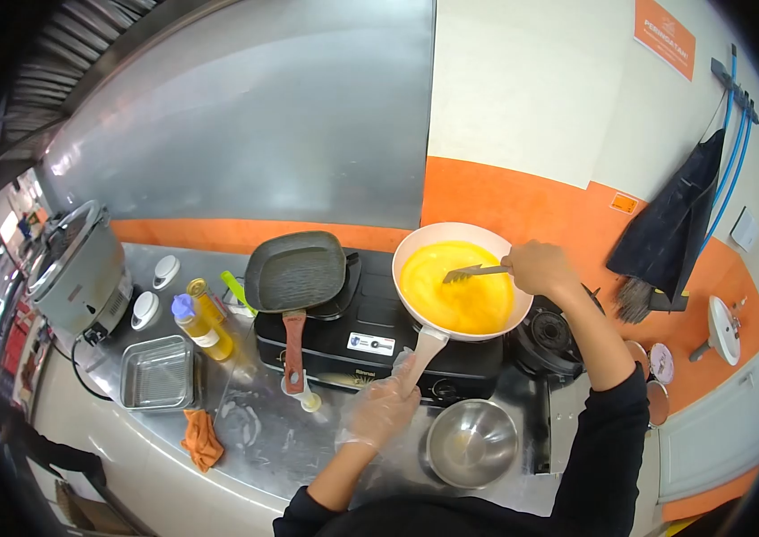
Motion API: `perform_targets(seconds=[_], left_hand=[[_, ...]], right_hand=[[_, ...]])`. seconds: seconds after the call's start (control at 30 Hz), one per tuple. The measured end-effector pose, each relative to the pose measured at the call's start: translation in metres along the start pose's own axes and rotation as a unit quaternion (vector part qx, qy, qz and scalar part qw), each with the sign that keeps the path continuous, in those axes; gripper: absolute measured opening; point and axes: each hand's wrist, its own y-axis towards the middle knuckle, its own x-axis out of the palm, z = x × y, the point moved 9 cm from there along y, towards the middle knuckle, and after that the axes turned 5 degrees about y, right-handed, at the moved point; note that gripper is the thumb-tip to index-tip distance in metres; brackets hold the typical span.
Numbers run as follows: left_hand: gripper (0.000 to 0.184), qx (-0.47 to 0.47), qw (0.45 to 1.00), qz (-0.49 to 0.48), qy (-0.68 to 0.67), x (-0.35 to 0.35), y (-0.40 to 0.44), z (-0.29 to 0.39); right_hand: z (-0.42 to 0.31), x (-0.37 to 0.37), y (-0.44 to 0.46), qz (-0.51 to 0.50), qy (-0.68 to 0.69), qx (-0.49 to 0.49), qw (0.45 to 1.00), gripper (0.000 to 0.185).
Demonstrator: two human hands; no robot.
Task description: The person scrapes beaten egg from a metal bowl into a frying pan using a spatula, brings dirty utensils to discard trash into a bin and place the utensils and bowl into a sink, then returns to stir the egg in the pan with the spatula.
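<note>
My left hand, in a clear plastic glove, is closed round the pale handle of a frying pan on the right part of a black gas stove. Yellow liquid covers the pan's bottom. My right hand grips a grey slotted utensil over the pan, its head in the liquid. A dark square grill pan with a reddish-brown handle rests on the left burner. Below the stove stands a steel bowl with a shiny inside.
On the steel counter to the left are a wire-mesh tray, bottles of yellow liquid, an orange cloth and a large cooker. Another burner stands right of the stove. A dark apron hangs on the right wall.
</note>
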Motion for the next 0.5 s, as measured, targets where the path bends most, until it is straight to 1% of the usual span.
perform_targets(seconds=[0.1,0.17,0.2,0.27,0.3,0.37,0.5], left_hand=[[0.057,-0.007,1.000,-0.008,0.007,-0.002,0.000,0.001],[0.057,-0.011,1.000,-0.011,0.010,-0.002,-0.001,0.002],[0.057,-0.014,1.000,-0.014,0.012,-0.002,-0.001,0.001],[0.057,-0.007,1.000,-0.001,0.002,0.006,0.002,-0.003],[0.057,0.001,1.000,0.010,-0.009,0.006,0.003,-0.003],[0.057,-0.005,1.000,-0.001,-0.005,0.001,0.000,-0.001],[0.056,-0.023,1.000,-0.012,0.011,-0.005,-0.005,0.002]], right_hand=[[-0.003,0.016,0.020,0.026,0.002,0.000,1.000,0.018],[-0.006,0.022,0.028,0.074,0.013,-0.008,0.997,0.017],[-0.008,0.031,0.032,0.075,0.013,-0.008,0.997,0.017],[-0.009,0.034,0.034,0.130,0.032,-0.001,0.991,0.018],[-0.013,0.030,0.031,0.130,0.032,-0.001,0.991,0.018],[-0.013,0.033,0.026,0.066,0.014,0.051,0.996,0.019],[-0.010,0.039,0.016,0.055,0.021,0.041,0.997,0.020]])
